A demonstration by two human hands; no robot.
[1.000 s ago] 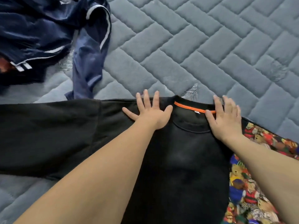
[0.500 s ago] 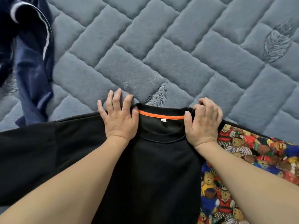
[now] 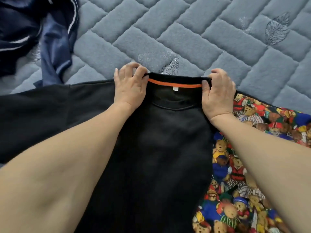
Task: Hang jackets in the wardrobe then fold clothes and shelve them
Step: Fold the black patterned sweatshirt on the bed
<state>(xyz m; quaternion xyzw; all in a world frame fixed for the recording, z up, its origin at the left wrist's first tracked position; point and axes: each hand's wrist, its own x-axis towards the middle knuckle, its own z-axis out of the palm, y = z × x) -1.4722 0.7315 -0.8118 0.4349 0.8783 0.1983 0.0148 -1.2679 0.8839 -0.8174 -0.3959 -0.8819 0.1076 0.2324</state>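
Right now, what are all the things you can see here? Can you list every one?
black sweatshirt with an orange neck band: one, black, spread flat in the middle, collar pointing away.
small white neck label: one, white, just under the orange band.
teddy-bear print fabric: one, many colours, at the right, partly under the sweatshirt.
dark navy garments with white stripes: a heap, count unclear, top left corner.
grey-blue quilted cover: one, grey-blue, under everything.
left hand: one, its grip pinching the collar's left side.
right hand: one, its grip pinching the collar's right side.
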